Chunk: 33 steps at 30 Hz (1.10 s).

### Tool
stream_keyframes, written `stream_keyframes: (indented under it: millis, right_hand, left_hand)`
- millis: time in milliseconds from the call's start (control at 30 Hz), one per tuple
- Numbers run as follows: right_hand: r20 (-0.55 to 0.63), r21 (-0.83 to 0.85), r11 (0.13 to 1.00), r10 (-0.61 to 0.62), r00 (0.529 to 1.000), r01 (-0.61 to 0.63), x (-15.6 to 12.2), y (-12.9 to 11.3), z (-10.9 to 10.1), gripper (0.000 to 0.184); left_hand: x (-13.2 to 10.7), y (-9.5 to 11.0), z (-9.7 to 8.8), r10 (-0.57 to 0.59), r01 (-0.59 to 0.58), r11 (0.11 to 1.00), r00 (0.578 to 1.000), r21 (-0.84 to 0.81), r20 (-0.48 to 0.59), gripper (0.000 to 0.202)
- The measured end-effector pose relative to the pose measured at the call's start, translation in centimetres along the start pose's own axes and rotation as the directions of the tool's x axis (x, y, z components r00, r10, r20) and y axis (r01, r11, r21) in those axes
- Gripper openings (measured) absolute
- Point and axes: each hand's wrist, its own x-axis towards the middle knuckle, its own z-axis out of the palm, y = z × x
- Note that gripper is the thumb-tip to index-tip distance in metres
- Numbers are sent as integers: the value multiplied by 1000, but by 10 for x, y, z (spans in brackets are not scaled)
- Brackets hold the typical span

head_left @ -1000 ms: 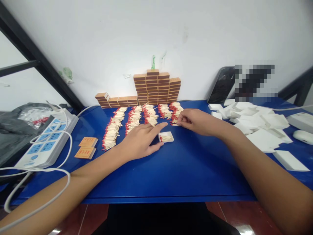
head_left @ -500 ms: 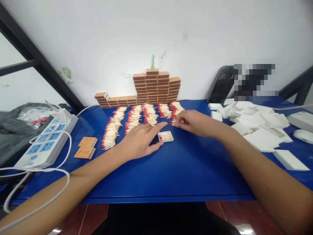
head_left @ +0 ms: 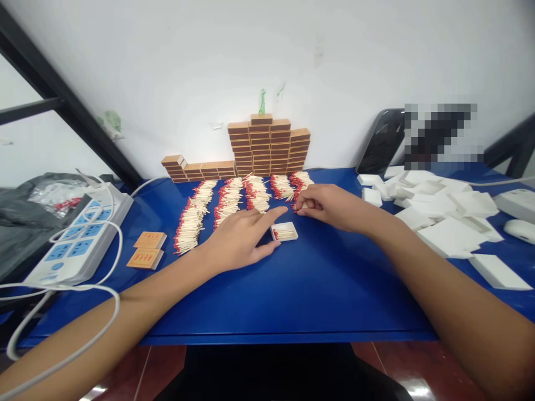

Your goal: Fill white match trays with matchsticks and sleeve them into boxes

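Note:
A small white matchbox tray with a few red-tipped matches in it lies on the blue table. My left hand steadies it, with the thumb at its near left corner and the forefinger stretched along its far side. My right hand rests just right of the tray, and its fingertips pinch at the near end of the rightmost row of loose matches. Several more rows of matches lie behind the tray.
A stack of brown matchboxes stands against the wall. Two orange box sleeves lie at the left, beside a power strip with white cables. White empty trays are piled at the right, before a black chair.
My right hand has crept a little to the left and away, to the end of the rightmost match row. The left hand and tray have stayed put.

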Motion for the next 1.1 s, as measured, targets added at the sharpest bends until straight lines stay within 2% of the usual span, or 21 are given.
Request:
stream_keyframes:
  millis: [200, 400, 633, 833, 1100]
  right_hand:
    - [18, -26, 999, 42, 999, -41, -1, 1, -4, 16]
    - [8, -37, 999, 32, 999, -32, -1, 1, -5, 16]
    - [76, -79, 988, 138, 987, -132, 0, -5, -5, 19]
    - [94, -99, 984, 155, 983, -146, -1, -7, -5, 22]
    - [21, 51, 997, 57, 998, -58, -8, -18, -10, 25]
  left_hand:
    - [0, -1, 1, -5, 5, 1000, 1000, -10, -3, 62]
    - [0, 0, 0, -5, 5, 1000, 1000, -6, 10, 63]
    - [0, 0, -1, -15, 16, 1000, 1000, -9, 20, 63]
    - [1, 1, -3, -15, 15, 1000, 1000, -5, 26, 60]
    - [1, -1, -1, -26, 27, 999, 999, -36, 25, 64]
